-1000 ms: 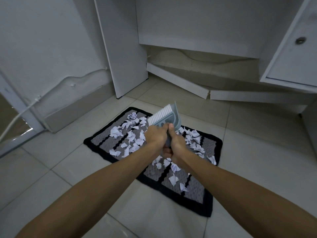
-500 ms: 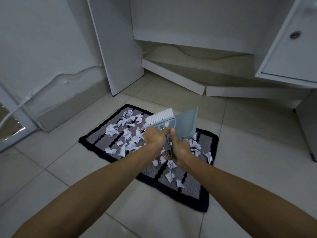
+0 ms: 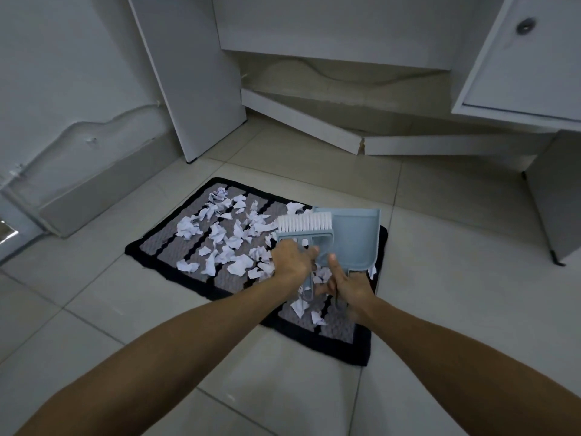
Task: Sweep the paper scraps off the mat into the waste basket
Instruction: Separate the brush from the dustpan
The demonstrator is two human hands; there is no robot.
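Tiled floor [image 3: 440, 247] had a striped mat [image 3: 176, 243] covered in paper scraps [image 3: 220, 240]. Left hand [image 3: 290, 261] gripped the brush [image 3: 306, 226], right hand [image 3: 350, 286] gripped the dustpan [image 3: 355, 237], side by side.

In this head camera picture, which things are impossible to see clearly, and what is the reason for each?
- Waste basket: not in the head view at all; its place is unknown.
- Fingers of the right hand on the dustpan handle: hidden under the hand and blurred.
- Brush handle: mostly covered by the left hand.
- Paper scraps on the right of the mat: hidden behind the dustpan.
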